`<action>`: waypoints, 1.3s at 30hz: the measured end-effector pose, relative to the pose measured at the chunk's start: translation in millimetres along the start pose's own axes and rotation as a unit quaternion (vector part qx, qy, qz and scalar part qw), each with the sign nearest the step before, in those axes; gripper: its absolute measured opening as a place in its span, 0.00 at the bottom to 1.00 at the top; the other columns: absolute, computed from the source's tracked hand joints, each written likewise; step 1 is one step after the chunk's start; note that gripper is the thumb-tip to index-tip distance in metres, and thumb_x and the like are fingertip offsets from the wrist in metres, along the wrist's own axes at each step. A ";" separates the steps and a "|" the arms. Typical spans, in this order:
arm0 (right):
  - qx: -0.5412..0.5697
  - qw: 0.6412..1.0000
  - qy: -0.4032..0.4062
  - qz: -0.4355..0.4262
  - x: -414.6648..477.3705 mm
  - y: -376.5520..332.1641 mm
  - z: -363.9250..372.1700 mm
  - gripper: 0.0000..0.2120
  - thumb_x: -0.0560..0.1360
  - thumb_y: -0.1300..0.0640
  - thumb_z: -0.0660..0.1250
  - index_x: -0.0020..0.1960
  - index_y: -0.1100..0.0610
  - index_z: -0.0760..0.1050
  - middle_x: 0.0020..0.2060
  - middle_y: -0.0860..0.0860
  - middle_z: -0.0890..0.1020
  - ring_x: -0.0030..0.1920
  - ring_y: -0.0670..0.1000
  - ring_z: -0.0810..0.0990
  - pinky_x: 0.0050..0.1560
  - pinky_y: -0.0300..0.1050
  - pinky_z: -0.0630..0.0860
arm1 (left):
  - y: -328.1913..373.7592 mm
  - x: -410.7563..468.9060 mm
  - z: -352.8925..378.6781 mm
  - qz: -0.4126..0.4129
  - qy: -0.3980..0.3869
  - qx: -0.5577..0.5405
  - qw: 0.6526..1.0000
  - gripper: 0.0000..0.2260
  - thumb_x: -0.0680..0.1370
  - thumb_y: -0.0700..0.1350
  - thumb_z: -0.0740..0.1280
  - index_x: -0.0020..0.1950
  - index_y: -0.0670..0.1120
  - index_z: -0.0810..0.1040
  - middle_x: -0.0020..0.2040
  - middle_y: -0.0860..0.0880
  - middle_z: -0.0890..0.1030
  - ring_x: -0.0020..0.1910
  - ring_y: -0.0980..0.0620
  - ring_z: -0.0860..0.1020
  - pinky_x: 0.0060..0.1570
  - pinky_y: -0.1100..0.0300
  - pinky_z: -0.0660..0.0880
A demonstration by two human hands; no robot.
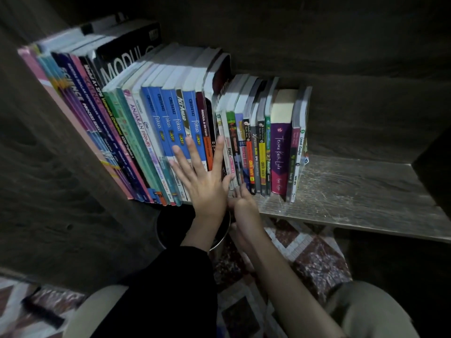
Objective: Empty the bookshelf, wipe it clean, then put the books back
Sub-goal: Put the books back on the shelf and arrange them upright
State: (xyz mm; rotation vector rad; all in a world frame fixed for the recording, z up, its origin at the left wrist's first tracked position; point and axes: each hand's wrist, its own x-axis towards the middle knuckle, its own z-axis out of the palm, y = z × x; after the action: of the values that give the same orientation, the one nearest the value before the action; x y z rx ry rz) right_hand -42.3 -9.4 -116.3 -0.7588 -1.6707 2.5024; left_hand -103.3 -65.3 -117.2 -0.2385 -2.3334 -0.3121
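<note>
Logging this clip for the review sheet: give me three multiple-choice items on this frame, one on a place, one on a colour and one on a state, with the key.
1. Where does the left hand lie?
A. on the floor rug
B. flat on the blue book spines
C. on a knee

2. What colour is the spine of the "Terima Kasih, Luka" book?
A. purple
B. yellow
C. white

3. How is the shelf board to the right of the row of books?
A. stacked with books
B. covered by a cloth
C. bare

Key:
1 B: its straight fingers lie spread across the blue spines.
2 A: the spine shows purple under pale lettering.
3 C: only wood grain shows there.
</note>
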 end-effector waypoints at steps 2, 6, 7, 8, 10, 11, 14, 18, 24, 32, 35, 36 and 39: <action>0.016 1.000 -0.021 0.013 2.3 -2.4 1.2 0.34 0.77 0.71 0.54 0.78 0.50 0.49 0.70 0.47 0.65 0.54 0.48 0.73 0.47 0.43 0.74 | -0.1 -0.5 -0.2 0.003 -0.003 -0.003 1.000 0.56 0.65 0.59 0.75 0.75 0.57 0.33 0.71 0.42 0.24 0.71 0.39 0.27 0.70 0.38 0.38; 0.012 0.998 -0.047 0.028 -3.0 -9.3 -5.1 0.34 0.77 0.74 0.52 0.78 0.52 0.51 0.68 0.50 0.70 0.43 0.41 0.77 0.40 0.37 0.75 | -2.2 -0.8 -5.8 0.012 -0.018 -0.003 1.000 0.53 0.69 0.60 0.72 0.75 0.57 0.33 0.71 0.42 0.23 0.71 0.39 0.26 0.70 0.39 0.36; 0.010 0.998 -0.052 0.032 -4.9 -10.4 -8.5 0.34 0.76 0.74 0.52 0.77 0.53 0.52 0.65 0.49 0.71 0.44 0.38 0.76 0.40 0.35 0.75 | -1.8 -1.4 -9.3 0.017 -0.025 -0.005 1.000 0.51 0.70 0.60 0.71 0.75 0.57 0.33 0.71 0.42 0.23 0.71 0.39 0.26 0.70 0.38 0.36; 0.018 0.998 -0.048 0.037 -5.9 -11.1 -12.3 0.33 0.76 0.74 0.53 0.77 0.55 0.53 0.65 0.49 0.71 0.47 0.38 0.75 0.40 0.35 0.75 | -1.3 -2.6 -13.7 0.021 -0.032 -0.012 0.999 0.49 0.72 0.58 0.70 0.75 0.56 0.33 0.71 0.42 0.23 0.71 0.39 0.27 0.70 0.37 0.36; 0.058 0.997 -0.011 0.045 -5.3 -10.0 -20.8 0.30 0.76 0.73 0.54 0.76 0.58 0.57 0.68 0.56 0.71 0.54 0.44 0.77 0.46 0.35 0.75 | -0.8 -7.2 -24.7 0.028 -0.033 -0.060 0.997 0.45 0.75 0.49 0.69 0.77 0.54 0.38 0.74 0.40 0.29 0.73 0.39 0.31 0.71 0.37 0.38; 0.089 0.995 0.015 0.051 -5.0 -9.6 -24.1 0.29 0.76 0.73 0.55 0.75 0.60 0.58 0.70 0.56 0.70 0.56 0.48 0.77 0.52 0.38 0.74 | -0.7 -10.7 -30.1 0.041 -0.026 -0.090 0.995 0.42 0.75 0.44 0.68 0.78 0.52 0.42 0.76 0.39 0.35 0.74 0.40 0.33 0.72 0.37 0.39; 0.264 0.962 0.021 0.071 -9.0 -14.0 -27.5 0.27 0.74 0.74 0.54 0.72 0.64 0.60 0.67 0.58 0.71 0.65 0.54 0.72 0.70 0.45 0.64 | 0.9 -21.5 -42.5 0.141 -0.006 -0.155 0.978 0.32 0.73 0.34 0.63 0.76 0.43 0.56 0.77 0.42 0.51 0.77 0.44 0.45 0.75 0.45 0.45; 0.412 0.903 -0.041 0.114 -16.1 -28.3 -29.2 0.13 0.75 0.72 0.54 0.57 0.66 0.71 0.53 0.62 0.78 0.57 0.54 0.76 0.72 0.47 0.62 | 10.0 -15.1 -52.1 0.125 -0.144 -0.306 0.933 0.26 0.74 0.32 0.55 0.73 0.42 0.66 0.72 0.46 0.68 0.73 0.53 0.63 0.72 0.51 0.61; 0.467 0.874 -0.041 0.126 -11.6 -57.1 -18.1 0.15 0.74 0.71 0.56 0.59 0.68 0.72 0.55 0.64 0.80 0.59 0.58 0.77 0.69 0.51 0.66 | 30.5 3.8 -80.7 -0.186 -0.285 -0.507 0.792 0.22 0.82 0.38 0.56 0.75 0.51 0.61 0.71 0.52 0.69 0.66 0.62 0.70 0.66 0.67 0.65; 0.422 0.897 0.027 0.129 -13.3 -59.4 -40.4 0.21 0.72 0.73 0.53 0.63 0.67 0.70 0.64 0.62 0.75 0.67 0.56 0.72 0.71 0.50 0.64 | 50.3 38.7 -93.1 -0.545 -0.305 -0.718 0.307 0.25 0.79 0.35 0.55 0.75 0.34 0.53 0.75 0.35 0.58 0.75 0.40 0.57 0.74 0.49 0.54; 0.414 0.901 0.032 0.123 -11.7 -69.0 -46.5 0.17 0.74 0.74 0.52 0.58 0.68 0.72 0.61 0.63 0.77 0.61 0.58 0.76 0.70 0.53 0.65 | 53.0 44.5 -84.9 -0.575 -0.262 -0.739 0.232 0.28 0.78 0.34 0.53 0.76 0.34 0.47 0.76 0.34 0.51 0.76 0.40 0.50 0.75 0.47 0.48; 0.413 0.902 0.026 0.126 -12.5 -70.9 -45.3 0.14 0.74 0.73 0.52 0.55 0.68 0.73 0.59 0.64 0.78 0.57 0.58 0.77 0.69 0.53 0.67 | 53.9 44.8 -83.1 -0.584 -0.248 -0.744 0.211 0.28 0.77 0.34 0.53 0.76 0.34 0.47 0.76 0.34 0.50 0.76 0.40 0.48 0.75 0.46 0.47; 0.393 0.910 0.028 0.129 -16.3 -78.3 -37.2 0.11 0.76 0.73 0.53 0.49 0.68 0.73 0.50 0.64 0.80 0.48 0.58 0.79 0.63 0.51 0.70 | 52.3 41.4 -80.1 -0.587 -0.211 -0.764 0.165 0.28 0.76 0.33 0.54 0.75 0.33 0.48 0.76 0.34 0.50 0.76 0.39 0.47 0.75 0.46 0.47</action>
State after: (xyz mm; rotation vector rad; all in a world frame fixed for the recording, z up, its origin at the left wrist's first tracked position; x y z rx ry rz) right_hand -30.6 50.7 -52.7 -0.9493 -0.4375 2.9103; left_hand -64.9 -35.7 -24.8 0.7917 -0.7383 -3.5333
